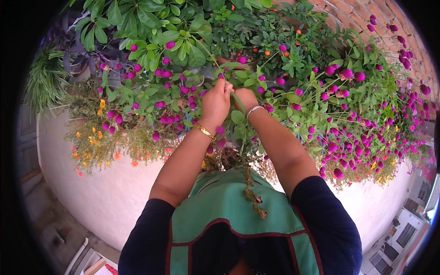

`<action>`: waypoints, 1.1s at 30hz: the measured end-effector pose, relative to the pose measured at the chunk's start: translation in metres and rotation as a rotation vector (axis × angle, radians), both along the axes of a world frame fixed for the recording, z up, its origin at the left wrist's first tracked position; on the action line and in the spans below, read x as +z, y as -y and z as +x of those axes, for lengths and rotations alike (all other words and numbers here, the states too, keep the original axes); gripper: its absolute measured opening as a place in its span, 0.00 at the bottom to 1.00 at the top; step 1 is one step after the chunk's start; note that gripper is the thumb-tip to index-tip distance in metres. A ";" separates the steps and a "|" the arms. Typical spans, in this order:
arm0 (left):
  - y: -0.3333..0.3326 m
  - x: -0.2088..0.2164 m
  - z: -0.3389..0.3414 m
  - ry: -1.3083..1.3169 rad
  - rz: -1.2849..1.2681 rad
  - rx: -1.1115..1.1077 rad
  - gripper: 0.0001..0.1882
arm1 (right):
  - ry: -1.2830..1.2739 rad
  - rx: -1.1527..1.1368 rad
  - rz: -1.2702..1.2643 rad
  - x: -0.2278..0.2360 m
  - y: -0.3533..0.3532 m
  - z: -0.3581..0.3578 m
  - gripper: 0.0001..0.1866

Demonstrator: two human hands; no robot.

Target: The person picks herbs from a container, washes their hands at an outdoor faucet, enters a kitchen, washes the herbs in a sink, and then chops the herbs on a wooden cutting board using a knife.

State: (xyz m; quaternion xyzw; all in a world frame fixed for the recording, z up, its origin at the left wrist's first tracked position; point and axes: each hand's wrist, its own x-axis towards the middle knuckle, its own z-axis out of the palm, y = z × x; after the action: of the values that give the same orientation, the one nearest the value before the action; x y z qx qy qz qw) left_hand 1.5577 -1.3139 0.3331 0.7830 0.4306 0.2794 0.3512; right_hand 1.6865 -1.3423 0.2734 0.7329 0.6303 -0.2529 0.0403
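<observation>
My left hand [216, 101], with a gold bracelet at its wrist, is closed round a green plant stem [238, 101] among the flowers. Right beside it, almost touching, my right hand [246, 98] is curled in at the same stem; leaves and the left hand hide part of its fingers. A silver bangle circles that wrist. The stem comes down from the bushes above and passes between my hands. Below, a withered brown flower spike [255, 201] hangs in front of my green apron [197, 215]. Magenta globe flowers [167, 119] grow close around both hands.
A dense bank of magenta blooms [362, 149] spreads to the right. Broad-leaved foliage [149, 20] and a bush with orange berries [286, 54] stand behind. Yellow and orange flowers [94, 137] hang over a pale wall [114, 192]. A brick wall [362, 18] rises at upper right.
</observation>
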 end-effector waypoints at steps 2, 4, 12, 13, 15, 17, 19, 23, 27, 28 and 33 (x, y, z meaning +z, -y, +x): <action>-0.002 0.014 0.007 0.064 0.005 -0.012 0.07 | -0.075 -0.066 0.133 0.003 -0.001 0.004 0.12; -0.007 0.033 0.012 0.135 0.066 -0.018 0.07 | -0.169 -0.165 0.226 0.012 -0.007 0.009 0.13; -0.020 0.132 -0.007 0.581 -0.076 -0.066 0.11 | -0.320 -0.026 0.459 0.148 0.010 0.033 0.11; -0.021 0.142 -0.014 0.641 -0.103 -0.052 0.12 | -0.580 -0.206 0.474 0.169 0.016 0.026 0.08; -0.022 0.144 -0.026 0.575 -0.170 -0.042 0.15 | -0.568 -0.204 0.448 0.216 0.020 0.011 0.08; -0.017 0.131 -0.028 0.508 -0.156 -0.068 0.16 | -0.537 -0.059 0.472 0.215 0.018 0.001 0.10; -0.003 0.116 -0.028 0.585 -0.263 -0.121 0.16 | -0.369 0.055 0.369 0.216 0.010 -0.017 0.12; 0.009 0.104 -0.032 0.570 -0.349 -0.096 0.13 | -0.534 0.047 0.363 0.186 0.006 -0.032 0.11; 0.010 0.096 -0.035 0.487 -0.403 -0.111 0.12 | -0.793 -0.086 0.218 0.172 0.007 -0.031 0.09; 0.010 0.093 -0.034 0.460 -0.388 -0.136 0.11 | -0.841 -0.142 0.182 0.169 0.006 -0.030 0.09; -0.032 0.075 -0.034 0.624 -0.319 0.122 0.07 | -0.688 -0.160 0.292 0.146 0.002 0.003 0.11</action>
State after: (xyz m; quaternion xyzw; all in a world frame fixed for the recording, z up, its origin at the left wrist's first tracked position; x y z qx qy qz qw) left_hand 1.5241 -1.2821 0.4083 0.5680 0.3869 0.4549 0.5663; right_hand 1.6891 -1.3447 0.4190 0.6500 0.5772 -0.3941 -0.2984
